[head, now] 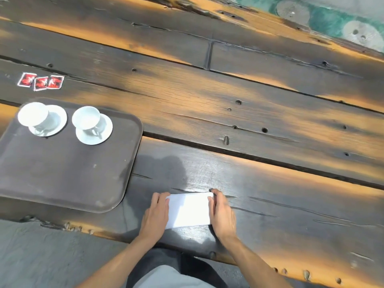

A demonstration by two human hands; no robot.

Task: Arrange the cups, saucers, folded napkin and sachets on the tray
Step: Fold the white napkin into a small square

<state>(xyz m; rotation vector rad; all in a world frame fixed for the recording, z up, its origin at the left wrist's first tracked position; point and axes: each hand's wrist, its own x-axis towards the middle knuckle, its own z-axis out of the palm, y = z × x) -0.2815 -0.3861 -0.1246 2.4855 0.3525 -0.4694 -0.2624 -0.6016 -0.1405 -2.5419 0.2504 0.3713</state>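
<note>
A white folded napkin (188, 210) lies flat on the dark wooden table near its front edge. My left hand (156, 213) presses on its left edge and my right hand (222, 215) holds its right edge, fingers curled over the far corner. To the left sits a dark brown tray (62, 173). At its far side stand two white cups, one (33, 113) on a saucer (56, 123) and another (86, 117) on a saucer (99, 134). Three red sachets (40, 81) lie on the table beyond the tray.
The plank table (228, 96) stretches wide to the right and back, with gaps and knot holes. Its front edge runs just under my wrists. A teal patterned floor (332, 23) shows past the far right corner.
</note>
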